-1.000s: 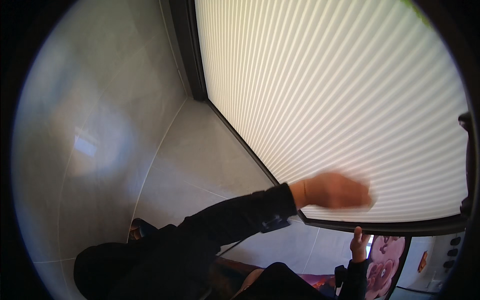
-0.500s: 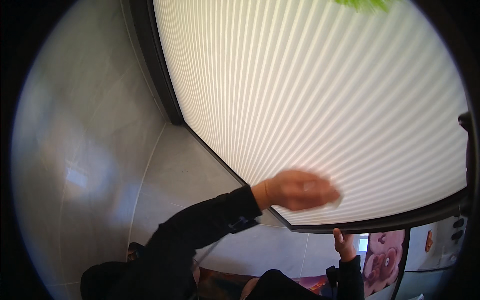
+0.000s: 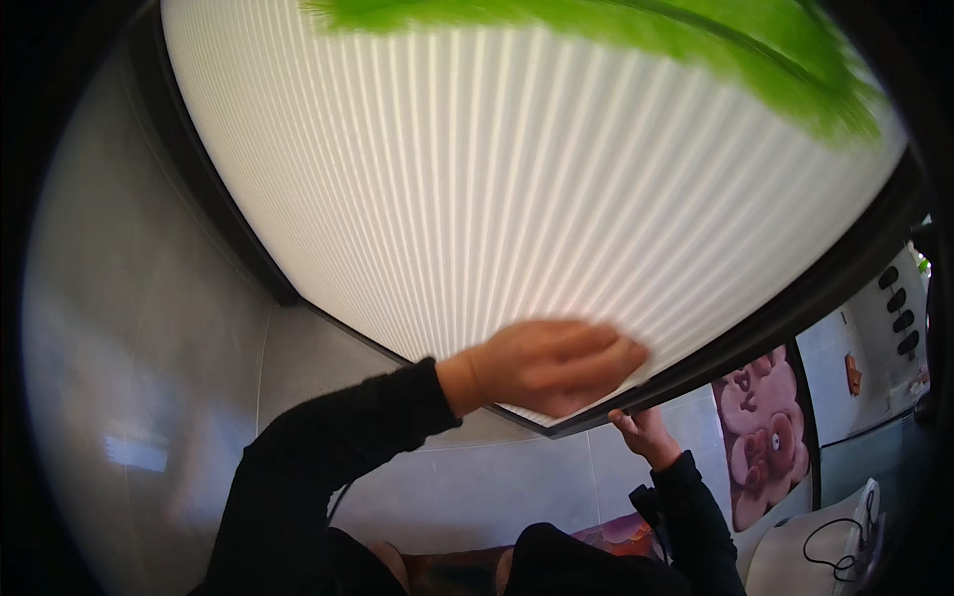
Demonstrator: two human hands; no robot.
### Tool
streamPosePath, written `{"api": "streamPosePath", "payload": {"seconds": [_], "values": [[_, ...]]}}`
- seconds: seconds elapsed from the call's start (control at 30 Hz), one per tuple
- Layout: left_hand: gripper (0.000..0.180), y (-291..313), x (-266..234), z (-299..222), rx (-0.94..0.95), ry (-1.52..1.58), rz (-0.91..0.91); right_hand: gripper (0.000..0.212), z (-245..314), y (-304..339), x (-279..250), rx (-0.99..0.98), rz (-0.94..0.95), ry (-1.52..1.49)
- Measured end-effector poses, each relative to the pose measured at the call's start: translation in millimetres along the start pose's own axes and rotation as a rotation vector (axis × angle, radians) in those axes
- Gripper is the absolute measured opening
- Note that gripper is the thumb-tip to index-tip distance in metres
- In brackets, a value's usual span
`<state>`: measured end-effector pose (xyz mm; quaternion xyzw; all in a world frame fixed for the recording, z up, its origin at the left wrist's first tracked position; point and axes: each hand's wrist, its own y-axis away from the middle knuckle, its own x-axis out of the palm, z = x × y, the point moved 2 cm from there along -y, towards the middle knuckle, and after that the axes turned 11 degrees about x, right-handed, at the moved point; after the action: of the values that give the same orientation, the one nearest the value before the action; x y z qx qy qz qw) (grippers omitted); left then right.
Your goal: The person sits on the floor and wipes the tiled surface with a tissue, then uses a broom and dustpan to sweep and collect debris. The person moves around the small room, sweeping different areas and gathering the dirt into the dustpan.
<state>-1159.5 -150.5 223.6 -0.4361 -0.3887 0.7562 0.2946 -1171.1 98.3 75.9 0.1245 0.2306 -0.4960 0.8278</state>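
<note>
A large white ribbed panel (image 3: 477, 199) in a black frame (image 3: 785, 308) fills most of the upper view. A green feather-like shape (image 3: 616, 25) spreads over its top. My left hand (image 3: 552, 366) is closed, its fingers bent together against or close to the panel's lower part. Whatever lies between these fingers is hidden. My right hand (image 3: 646, 435) is at the lower edge of the frame, thumb against it and the other fingers partly out of sight behind it. Both arms wear black sleeves.
Grey tiles (image 3: 497, 492) lie below and to the left. At right hangs or lies a mat with pink bear pictures (image 3: 765, 437). A white object (image 3: 805, 546) with a dark cable is at the lower right. A colourful mat (image 3: 447, 571) lies near my legs.
The panel now shows lower and turned in the view, with more of the green shape visible. My left hand sits further left and nearer the frame's lower edge. My right hand stays at the frame.
</note>
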Motion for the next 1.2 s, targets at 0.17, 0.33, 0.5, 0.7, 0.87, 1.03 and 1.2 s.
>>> {"api": "streamPosePath", "payload": {"seconds": [0.17, 0.33, 0.5, 0.7, 0.87, 1.03, 1.2], "values": [[0.034, 52, 10, -9, 0.221, 0.031, 0.350, 0.040, 3, -6, 4, -0.074, -0.077, 0.064], [0.042, -41, -14, 40, 0.115, -0.223, -0.118, 0.046, 5, -13, 3, -0.132, -0.086, 0.011], [0.040, -83, 7, 39, 0.088, -0.263, -0.317, 0.053, 4, -17, 0, -0.109, -0.064, 0.081], [0.012, 70, 23, 0, 0.391, 0.031, 0.486, 0.057, -1, -22, -3, -0.031, -0.131, 0.104], [0.024, 174, -66, 32, 0.304, 0.061, 1.149, 0.049, 19, -29, -1, 0.033, -0.050, 0.091], [0.014, 200, -220, 59, -0.131, -0.036, 1.329, 0.025, 76, -27, -17, 0.005, 0.103, 0.385], [0.007, 115, -272, 56, -0.129, -0.142, 0.893, 0.034, 136, -20, -38, -0.058, 0.015, 0.456]]}}
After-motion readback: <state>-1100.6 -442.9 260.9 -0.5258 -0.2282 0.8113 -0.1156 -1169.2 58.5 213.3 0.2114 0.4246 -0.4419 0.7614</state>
